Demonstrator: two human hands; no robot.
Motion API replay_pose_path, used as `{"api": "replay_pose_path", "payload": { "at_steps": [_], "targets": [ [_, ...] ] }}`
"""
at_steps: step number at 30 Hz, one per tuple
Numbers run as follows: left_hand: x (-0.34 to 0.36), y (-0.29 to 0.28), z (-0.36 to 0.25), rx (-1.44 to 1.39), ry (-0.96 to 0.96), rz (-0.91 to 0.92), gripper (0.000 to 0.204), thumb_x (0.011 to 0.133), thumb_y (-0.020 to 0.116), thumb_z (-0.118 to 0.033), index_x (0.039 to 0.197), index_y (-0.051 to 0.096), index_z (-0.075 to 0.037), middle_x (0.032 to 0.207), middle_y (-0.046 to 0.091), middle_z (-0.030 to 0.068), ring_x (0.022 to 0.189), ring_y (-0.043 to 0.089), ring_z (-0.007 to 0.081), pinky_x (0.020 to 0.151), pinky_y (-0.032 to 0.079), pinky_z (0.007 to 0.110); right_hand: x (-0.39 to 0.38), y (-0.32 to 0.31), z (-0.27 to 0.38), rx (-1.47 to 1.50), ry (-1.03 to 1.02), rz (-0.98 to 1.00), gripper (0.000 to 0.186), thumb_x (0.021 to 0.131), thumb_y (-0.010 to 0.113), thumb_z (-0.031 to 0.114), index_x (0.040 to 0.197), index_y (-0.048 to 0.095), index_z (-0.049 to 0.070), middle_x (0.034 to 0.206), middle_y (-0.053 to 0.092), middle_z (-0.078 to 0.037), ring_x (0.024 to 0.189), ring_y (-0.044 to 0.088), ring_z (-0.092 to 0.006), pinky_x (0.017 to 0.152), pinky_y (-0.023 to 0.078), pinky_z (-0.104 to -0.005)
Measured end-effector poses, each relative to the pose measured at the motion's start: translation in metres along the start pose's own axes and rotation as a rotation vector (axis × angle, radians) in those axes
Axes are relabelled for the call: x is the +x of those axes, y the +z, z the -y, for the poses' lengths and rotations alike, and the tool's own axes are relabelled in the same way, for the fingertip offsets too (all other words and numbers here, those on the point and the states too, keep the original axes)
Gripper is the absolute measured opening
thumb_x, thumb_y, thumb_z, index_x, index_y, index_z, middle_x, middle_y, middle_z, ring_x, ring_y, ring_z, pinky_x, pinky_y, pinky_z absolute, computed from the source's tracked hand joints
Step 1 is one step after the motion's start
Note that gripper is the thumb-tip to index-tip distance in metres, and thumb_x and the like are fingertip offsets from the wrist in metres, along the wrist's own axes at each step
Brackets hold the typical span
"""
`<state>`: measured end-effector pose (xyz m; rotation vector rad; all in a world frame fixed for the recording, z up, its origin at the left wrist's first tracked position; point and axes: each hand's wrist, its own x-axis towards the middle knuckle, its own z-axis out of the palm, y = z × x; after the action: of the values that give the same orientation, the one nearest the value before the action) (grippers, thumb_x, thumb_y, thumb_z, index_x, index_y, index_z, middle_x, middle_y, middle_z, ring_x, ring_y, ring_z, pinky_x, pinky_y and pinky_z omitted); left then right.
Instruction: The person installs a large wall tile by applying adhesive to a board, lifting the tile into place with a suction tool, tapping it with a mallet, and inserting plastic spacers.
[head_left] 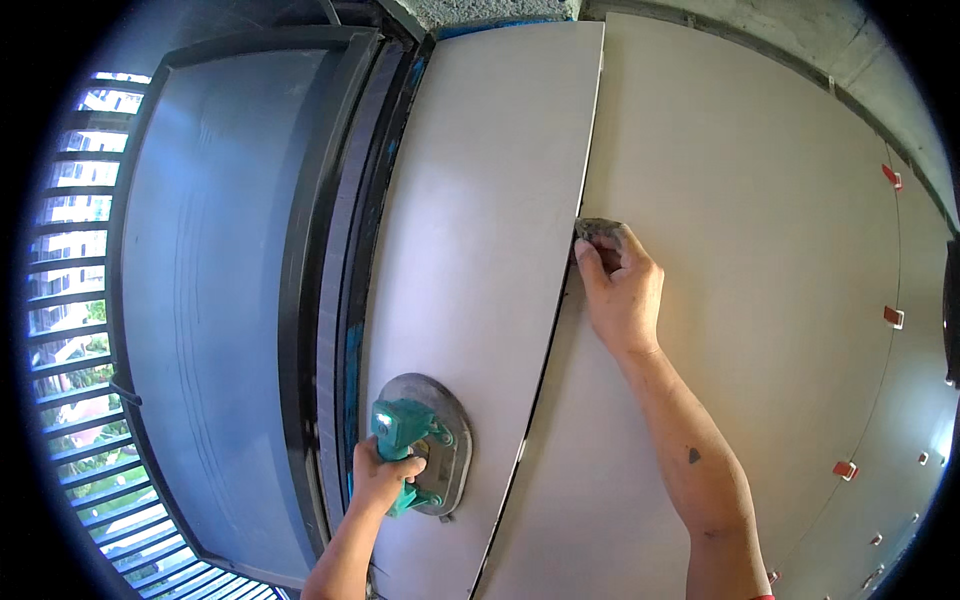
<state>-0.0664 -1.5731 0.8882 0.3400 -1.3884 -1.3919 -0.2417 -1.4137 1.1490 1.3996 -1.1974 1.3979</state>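
Note:
My left hand [379, 478] is closed around the handle of a teal tile vibrator [404, 424]. Its grey rounded pad [455, 440] rests against a tall, pale wall tile [490, 200]. At the long dark gap between this tile and the large pale tile to the right [760, 250], my right hand [625, 290] pinches a small, rough, dark grey piece [600, 228]. The piece touches the edge of the gap; its exact kind cannot be made out. The left tile's edge stands slightly proud of its neighbour.
Left of the tile is a dark-framed glass window [220, 300], with a slatted railing [80, 350] beyond it. Red tile-levelling clips [893, 317] sit along a seam at the far right. Bare concrete [500, 10] shows above.

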Motion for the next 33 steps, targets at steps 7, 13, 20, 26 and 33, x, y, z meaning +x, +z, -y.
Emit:
{"api": "replay_pose_path", "payload": {
  "at_steps": [7, 13, 20, 26, 33],
  "targets": [
    [-0.001, 0.005, -0.006, 0.015, 0.043, -0.012, 0.014, 0.066, 0.071, 0.001, 0.077, 0.062, 0.001, 0.064, 0.061, 0.0042, 0.054, 0.055, 0.0107, 0.051, 0.044, 0.026, 0.0, 0.006, 0.019, -0.047, 0.066, -0.032, 0.013, 0.084, 0.06, 0.003, 0.096, 0.057, 0.0, 0.083, 0.064, -0.01, 0.068, 0.062, -0.0222, 0.064, 0.05, -0.0336],
    [-0.003, 0.004, -0.006, 0.095, 0.034, -0.023, 0.012, 0.067, 0.07, -0.001, 0.075, 0.062, 0.001, 0.063, 0.062, 0.0047, 0.054, 0.057, 0.0109, 0.05, 0.044, 0.027, -0.004, 0.013, 0.02, -0.107, 0.07, -0.094, 0.011, 0.083, 0.059, 0.002, 0.094, 0.055, 0.002, 0.079, 0.062, -0.009, 0.065, 0.059, -0.0216, 0.063, 0.049, -0.0343],
    [-0.002, 0.004, -0.004, 0.132, 0.077, -0.049, 0.011, 0.067, 0.071, -0.001, 0.074, 0.063, 0.001, 0.06, 0.061, 0.0047, 0.05, 0.056, 0.0111, 0.049, 0.044, 0.028, -0.014, 0.027, 0.021, -0.093, 0.006, -0.19, 0.015, 0.085, 0.055, 0.001, 0.1, 0.052, 0.0, 0.081, 0.059, -0.01, 0.069, 0.057, -0.0241, 0.064, 0.048, -0.036],
    [-0.002, 0.007, -0.011, 0.23, 0.115, -0.059, 0.008, 0.068, 0.069, 0.0, 0.072, 0.062, 0.001, 0.059, 0.061, 0.005, 0.05, 0.056, 0.0115, 0.048, 0.043, 0.029, -0.026, 0.015, 0.028, -0.101, 0.032, -0.103, 0.022, 0.088, 0.055, 0.004, 0.108, 0.048, -0.002, 0.09, 0.061, -0.015, 0.077, 0.061, -0.027, 0.073, 0.05, -0.0369],
    [-0.004, 0.008, -0.014, 0.224, 0.059, -0.099, 0.011, 0.067, 0.07, -0.001, 0.074, 0.063, 0.001, 0.058, 0.06, 0.0046, 0.05, 0.055, 0.0112, 0.049, 0.043, 0.028, -0.027, -0.004, 0.026, -0.052, 0.055, -0.032, 0.017, 0.088, 0.057, 0.006, 0.101, 0.052, -0.004, 0.093, 0.068, -0.018, 0.083, 0.068, -0.0299, 0.075, 0.053, -0.0362]
  ]
}}
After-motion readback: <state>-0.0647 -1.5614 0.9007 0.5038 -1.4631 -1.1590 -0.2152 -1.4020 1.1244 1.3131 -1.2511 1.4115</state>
